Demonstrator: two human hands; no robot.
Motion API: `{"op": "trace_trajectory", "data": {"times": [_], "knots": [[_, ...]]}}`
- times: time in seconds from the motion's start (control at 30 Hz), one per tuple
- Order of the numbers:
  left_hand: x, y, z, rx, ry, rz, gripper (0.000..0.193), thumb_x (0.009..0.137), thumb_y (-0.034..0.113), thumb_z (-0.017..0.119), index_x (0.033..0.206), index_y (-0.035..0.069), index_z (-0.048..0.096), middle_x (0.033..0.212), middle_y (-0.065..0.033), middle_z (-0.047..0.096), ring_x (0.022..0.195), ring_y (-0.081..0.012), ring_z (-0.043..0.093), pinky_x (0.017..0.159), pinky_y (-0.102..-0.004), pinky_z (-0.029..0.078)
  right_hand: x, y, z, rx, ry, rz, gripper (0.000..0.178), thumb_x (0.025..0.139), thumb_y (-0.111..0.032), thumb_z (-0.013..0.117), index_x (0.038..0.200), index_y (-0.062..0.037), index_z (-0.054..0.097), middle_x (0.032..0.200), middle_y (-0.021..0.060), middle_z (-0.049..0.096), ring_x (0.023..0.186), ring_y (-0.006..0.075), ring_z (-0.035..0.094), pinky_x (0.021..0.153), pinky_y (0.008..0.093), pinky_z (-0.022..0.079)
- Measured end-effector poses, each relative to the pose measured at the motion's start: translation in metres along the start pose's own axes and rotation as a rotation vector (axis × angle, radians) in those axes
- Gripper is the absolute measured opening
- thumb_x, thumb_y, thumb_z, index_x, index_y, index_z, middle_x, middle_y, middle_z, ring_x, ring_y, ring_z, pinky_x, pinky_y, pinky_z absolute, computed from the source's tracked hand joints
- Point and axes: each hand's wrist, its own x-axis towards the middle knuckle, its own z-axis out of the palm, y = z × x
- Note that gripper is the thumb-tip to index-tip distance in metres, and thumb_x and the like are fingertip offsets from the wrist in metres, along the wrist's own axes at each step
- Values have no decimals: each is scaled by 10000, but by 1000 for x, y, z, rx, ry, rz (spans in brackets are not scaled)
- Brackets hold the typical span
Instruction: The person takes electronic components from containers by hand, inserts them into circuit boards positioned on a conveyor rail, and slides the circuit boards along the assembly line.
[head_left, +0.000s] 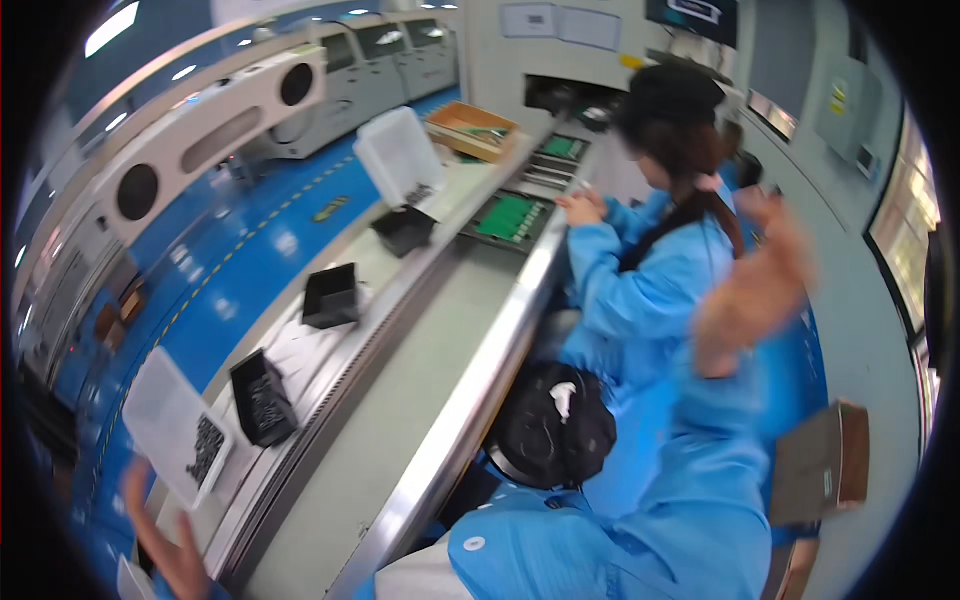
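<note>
My left hand (168,540) is at the lower left, fingers spread and nothing in them. It is beside a white plastic bin (160,405), which is tilted and has small dark parts at its lower end. My right hand (762,275) is raised at the right, in front of the wall side and away from the bench. Motion smears its fingers, so their state is unclear. A blue sleeve (715,440) covers my right arm. Next to the white bin stands a black open box (262,400) with small parts inside.
A conveyor (400,400) with metal rails runs away from me. Farther along sit a green circuit board (505,216) in a dark carrier, more black boxes (331,296) and a wooden tray (466,132). A co-worker (640,250) in blue sits right of it; a black bag (556,425) is nearer.
</note>
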Motion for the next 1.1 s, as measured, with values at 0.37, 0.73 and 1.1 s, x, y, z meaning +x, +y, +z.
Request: {"op": "trace_trajectory", "data": {"times": [0.37, 0.73, 1.1], "knots": [[-327, -130, 58, 773, -247, -915, 614, 783, 414, 601, 1287, 97, 448, 1153, -217, 540, 1036, -369, 509, 917, -480, 404, -252, -75, 101, 767, -910, 378, 126, 786, -76, 597, 906, -39, 605, 1039, 81, 585, 981, 252, 539, 876, 331, 425], [-356, -167, 137, 967, 1, -688, 435, 773, 356, 602, 1003, -11, 559, 885, -238, 594, 829, -388, 548, 761, -456, 441, -274, -65, 129, 446, -1197, 431, 231, 825, -215, 576, 991, -54, 580, 1070, 83, 552, 1037, 254, 515, 915, 344, 409], [-130, 8, 166, 769, -528, -571, 267, 755, 279, 584, 741, 13, 590, 695, -199, 615, 616, -378, 593, 534, -459, 461, -266, -75, 127, 548, -1299, 373, 196, 793, -182, 579, 927, -43, 615, 939, 102, 619, 866, 283, 585, 833, 356, 449]]}}
